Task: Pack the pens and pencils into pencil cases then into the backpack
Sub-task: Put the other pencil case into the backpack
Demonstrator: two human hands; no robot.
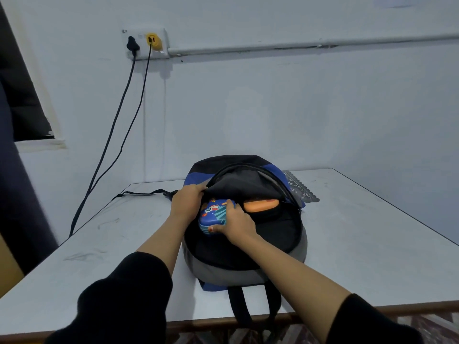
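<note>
Backpack [248, 271] flat on tabletop [360, 244], mouth unzipped. Right hand [237, 225]: fingers clamped round blue printed pencil case [212, 217], half inside mouth. Left hand [186, 201] at 10 o'clock: fingers curled on flap edge. Orange pencil case [260, 204], probably, deeper at 2 o'clock.

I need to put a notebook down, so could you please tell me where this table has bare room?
The table is bare right of the backpack, out to its edge, and left of it, beyond the left hand. The backpack's mouth is crowded: the right hand grips the blue pencil case beside the orange case.
</note>
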